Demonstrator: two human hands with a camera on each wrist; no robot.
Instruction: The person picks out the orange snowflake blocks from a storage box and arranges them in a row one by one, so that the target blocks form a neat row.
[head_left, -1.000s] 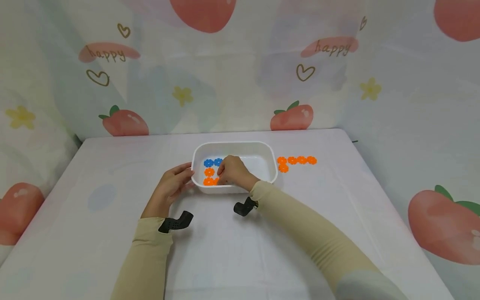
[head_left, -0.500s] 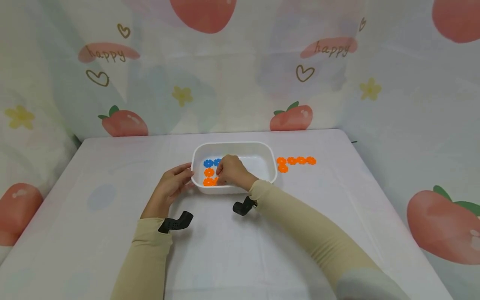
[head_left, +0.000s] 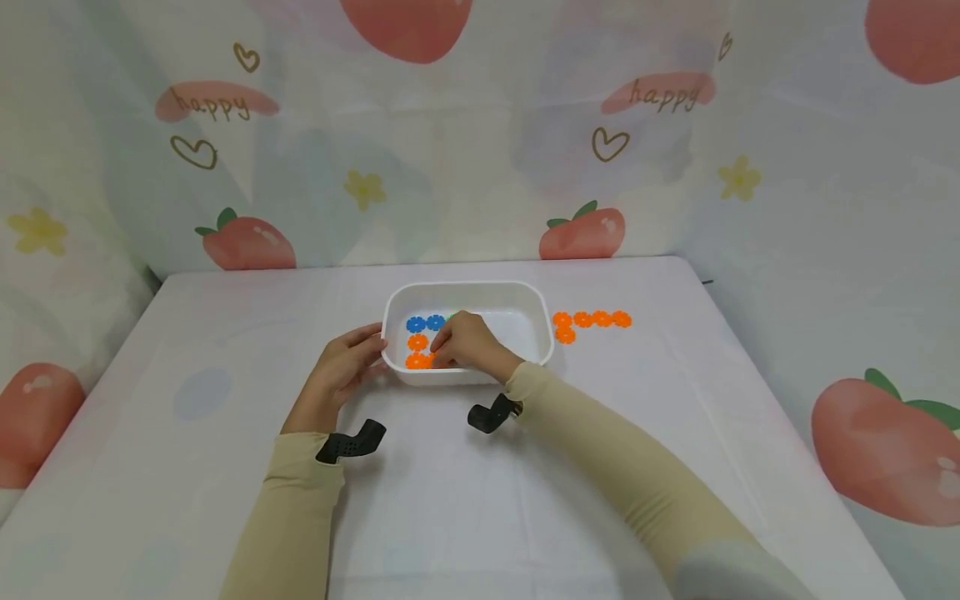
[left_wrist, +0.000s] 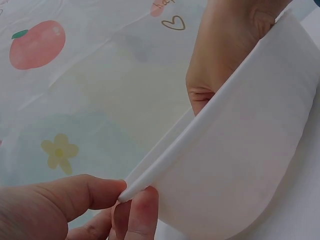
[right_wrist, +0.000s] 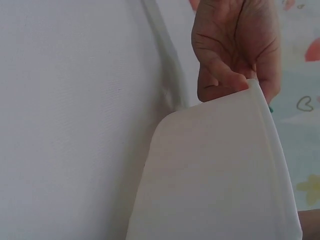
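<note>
At its left end, the white plastic bin [head_left: 471,377] is pinched by my left hand [head_left: 347,364], thumb on one side of the rim and fingers on the other. The left wrist view shows this pinch close up. My right hand [head_left: 474,343] reaches into the bin over the front wall, fingers bent down, its fingertips hidden. Beside those fingers lie orange flower-shaped discs [head_left: 416,361], one partly covered by the hand. Behind them in the bin are blue flower-shaped discs [head_left: 416,324] and a sliver of a green piece [head_left: 452,316].
To the right of the bin, several orange discs [head_left: 602,318] lie flat on the white-covered table [head_left: 637,400], in a row with one in front of its left end. A patterned cloth backdrop [head_left: 450,167] stands behind the table.
My right hand has shifted very slightly inside the bin, and a sliver of green now shows behind it. The left hand keeps its hold on the rim.
</note>
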